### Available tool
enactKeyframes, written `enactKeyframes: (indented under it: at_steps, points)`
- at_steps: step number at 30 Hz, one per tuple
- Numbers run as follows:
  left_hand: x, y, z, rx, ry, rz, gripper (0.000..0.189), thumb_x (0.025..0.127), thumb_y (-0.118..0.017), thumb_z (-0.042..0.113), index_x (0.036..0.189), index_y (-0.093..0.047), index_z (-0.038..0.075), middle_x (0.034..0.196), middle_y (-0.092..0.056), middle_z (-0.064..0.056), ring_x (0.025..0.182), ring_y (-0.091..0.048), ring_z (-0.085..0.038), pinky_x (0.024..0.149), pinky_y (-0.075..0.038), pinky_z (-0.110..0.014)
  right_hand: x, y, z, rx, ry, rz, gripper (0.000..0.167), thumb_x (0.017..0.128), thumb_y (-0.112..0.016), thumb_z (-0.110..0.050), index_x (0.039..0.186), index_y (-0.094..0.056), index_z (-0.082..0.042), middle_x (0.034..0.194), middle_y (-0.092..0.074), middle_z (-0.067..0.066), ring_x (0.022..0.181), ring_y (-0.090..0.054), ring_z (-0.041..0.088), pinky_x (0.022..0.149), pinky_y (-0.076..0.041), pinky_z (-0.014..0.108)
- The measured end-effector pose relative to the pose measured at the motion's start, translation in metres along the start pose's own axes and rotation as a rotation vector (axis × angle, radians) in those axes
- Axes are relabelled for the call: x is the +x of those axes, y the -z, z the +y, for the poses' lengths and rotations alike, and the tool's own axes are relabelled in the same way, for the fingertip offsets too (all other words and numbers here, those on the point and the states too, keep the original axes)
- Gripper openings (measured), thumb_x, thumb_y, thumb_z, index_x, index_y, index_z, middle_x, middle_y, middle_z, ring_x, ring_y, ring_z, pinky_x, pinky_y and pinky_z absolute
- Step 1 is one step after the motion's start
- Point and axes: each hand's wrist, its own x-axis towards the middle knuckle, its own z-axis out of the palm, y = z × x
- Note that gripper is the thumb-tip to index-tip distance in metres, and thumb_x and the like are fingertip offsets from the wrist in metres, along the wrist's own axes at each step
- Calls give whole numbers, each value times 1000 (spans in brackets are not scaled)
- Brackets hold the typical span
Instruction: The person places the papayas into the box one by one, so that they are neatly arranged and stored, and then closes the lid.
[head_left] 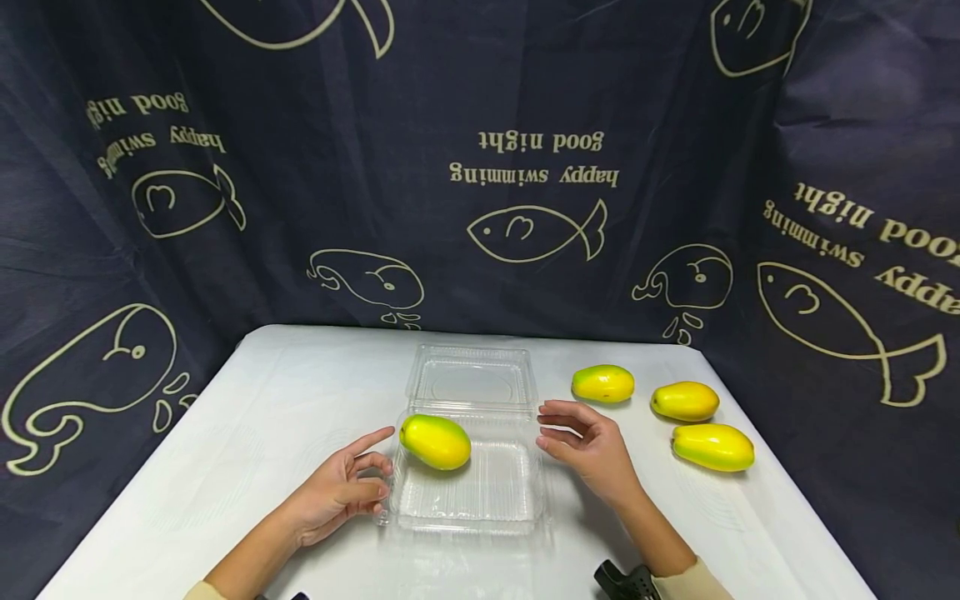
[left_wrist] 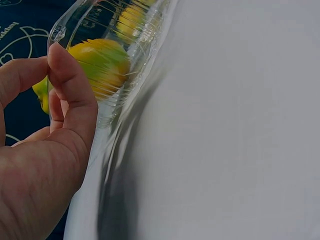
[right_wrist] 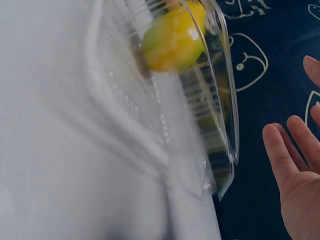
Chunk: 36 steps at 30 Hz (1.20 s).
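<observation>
A clear plastic clamshell container [head_left: 517,483] lies with its lid folded back on the table. One yellow-green papaya [head_left: 435,442] rests inside its base, at the left rear. At the left rim, my left hand [head_left: 341,490] pinches the plastic edge between thumb and a finger; the left wrist view shows this rim [left_wrist: 60,32] at the fingertips. My right hand [head_left: 588,446] hovers beside the right edge of the container, fingers loosely bent and holding nothing. In the right wrist view a gap separates its fingers [right_wrist: 280,150] from the container wall.
Three more papayas lie to the right on the white table [head_left: 300,400]: one papaya [head_left: 603,383] near the lid, another papaya [head_left: 686,401] further right, and a third papaya [head_left: 712,447] in front of that one. A dark printed curtain [head_left: 360,192] hangs behind the table.
</observation>
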Motion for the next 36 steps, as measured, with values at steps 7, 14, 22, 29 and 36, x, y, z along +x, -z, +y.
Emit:
enactKeyframes:
  at_steps: [7,14,22,29,36]
  points:
    - [0,-1,1,-2,0,4,92,93,-62,-11,165,-8,9,110,-54,0,80,-60,-9,71,-60,-23,-6,16,2,-38,0,41,47,84,-76,10,128,-61,14,122,-71,6,111,-71,20,93,-61,34]
    - [-1,-1,1,0,-6,-2,92,92,-62,-10,164,-8,7,110,-54,0,81,-60,-9,71,-60,-23,-12,32,3,-76,3,92,44,84,-75,12,126,-62,14,120,-72,-2,110,-71,21,90,-62,29]
    - [-2,-2,1,-6,-8,-6,91,93,-61,-11,164,-8,8,110,-54,0,81,-59,-9,71,-59,-23,-19,52,1,-112,33,128,43,83,-75,13,124,-62,15,118,-73,-3,106,-72,12,88,-62,26]
    - [-1,-1,1,-2,-10,-3,91,93,-61,-10,164,-7,8,110,-54,0,80,-59,-9,71,-59,-23,-24,69,1,-142,60,146,45,82,-76,15,125,-61,16,117,-72,-4,106,-72,11,89,-61,29]
    - [-1,-1,1,2,-4,0,92,93,-63,-10,164,-8,8,110,-54,0,81,-59,-9,71,-59,-24,-30,87,3,-132,98,161,48,80,-74,20,125,-58,20,119,-73,1,105,-73,11,90,-61,29]
